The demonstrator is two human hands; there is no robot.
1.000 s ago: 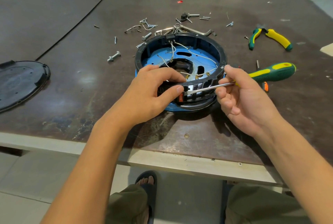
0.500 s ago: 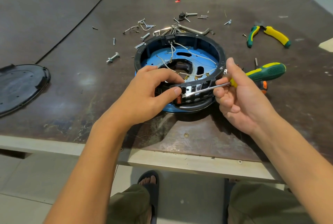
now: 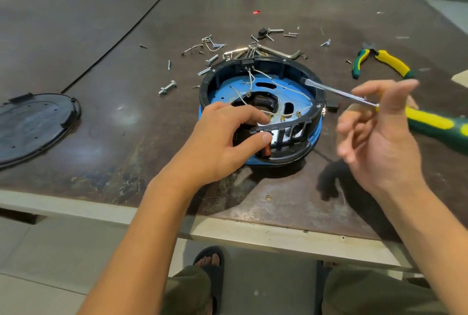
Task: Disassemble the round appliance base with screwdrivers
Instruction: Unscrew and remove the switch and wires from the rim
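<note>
**DESK:** What's the wide view?

**PHOTOGRAPHER:** A dark table (image 3: 101, 137), with the round base (image 3: 208, 81) sitting mid-table, nearer the front edge, its insides open.

**DESK:** How would it handle?

**PHOTOGRAPHER:** Probably light and stiff, as it's a plastic ring over a blue plate. The ring's wall is the best place to hold it. It could slide on the board unless steadied.

**DESK:** The hands?

**PHOTOGRAPHER:** The left hand (image 3: 220, 142) pinches the near wall, thumb outside and forefinger inside. The right hand (image 3: 379, 142) is blurred, fingers loosely spread. It carries the screwdriver (image 3: 336, 92) about where shaft meets handle, but the exact grip can't be made out. The blade is over the far-right rim, and whether it touches is unclear.

**DESK:** Anything delicate?

**PHOTOGRAPHER:** Thin white wires (image 3: 278, 86) cross the inside and would likely snag or tear, so fingers and blade should stay clear. Loose screws (image 3: 167, 88) lie beyond the base.
</note>
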